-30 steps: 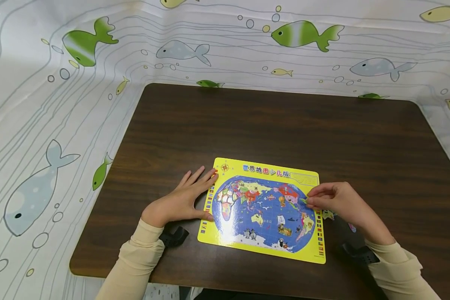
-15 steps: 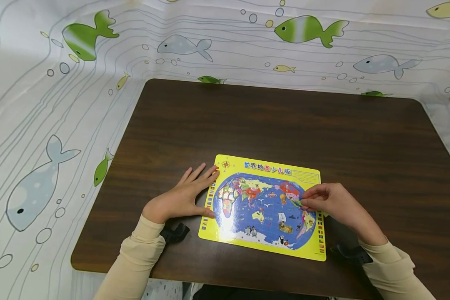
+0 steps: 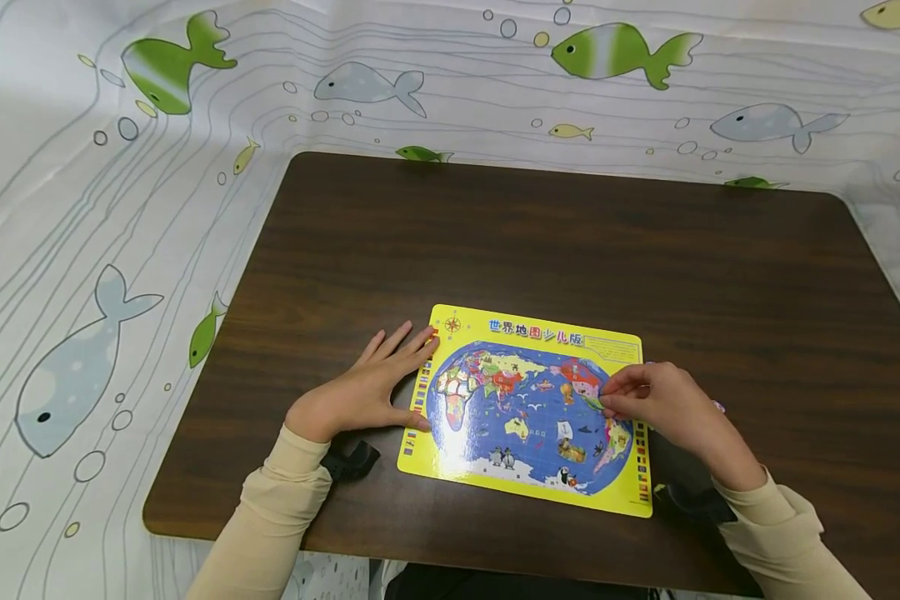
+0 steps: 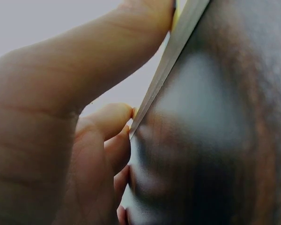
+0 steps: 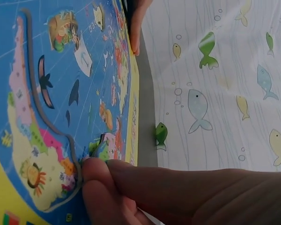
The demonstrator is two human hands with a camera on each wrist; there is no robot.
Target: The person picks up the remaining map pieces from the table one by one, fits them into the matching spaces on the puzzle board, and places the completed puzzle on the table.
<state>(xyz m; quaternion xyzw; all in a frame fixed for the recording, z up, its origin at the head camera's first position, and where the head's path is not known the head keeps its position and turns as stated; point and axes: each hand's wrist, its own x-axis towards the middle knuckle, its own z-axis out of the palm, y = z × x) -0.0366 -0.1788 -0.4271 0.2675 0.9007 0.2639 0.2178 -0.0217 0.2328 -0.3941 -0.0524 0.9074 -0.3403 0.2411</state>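
On the dark table lies a yellow-bordered world map puzzle board (image 3: 621,502) with a blue ocean. My left hand (image 3: 360,398) rests at the board's left edge, fingers spread, fingertips and thumb touching the border. Thumb and fingers of my right hand (image 3: 656,400) pinch a small green puzzle piece (image 3: 594,402) near the map's right side. In the right wrist view that green piece (image 5: 94,148) is mostly hidden behind the fingertips, between the South America piece (image 5: 23,129) and the pink part of North America (image 5: 111,140). Whether it sits flat cannot be told.
A small loose piece (image 3: 718,407) shows beside my right hand, partly covered by it. Something green (image 3: 660,492) lies by the right wrist camera (image 3: 693,504). Behind the table (image 3: 540,233) hangs white fish-patterned cloth (image 3: 487,125).
My right hand has moved left from the board's right border over the map, bringing the green piece beside North America. My left hand stays on the border. The head view has shifted slightly.
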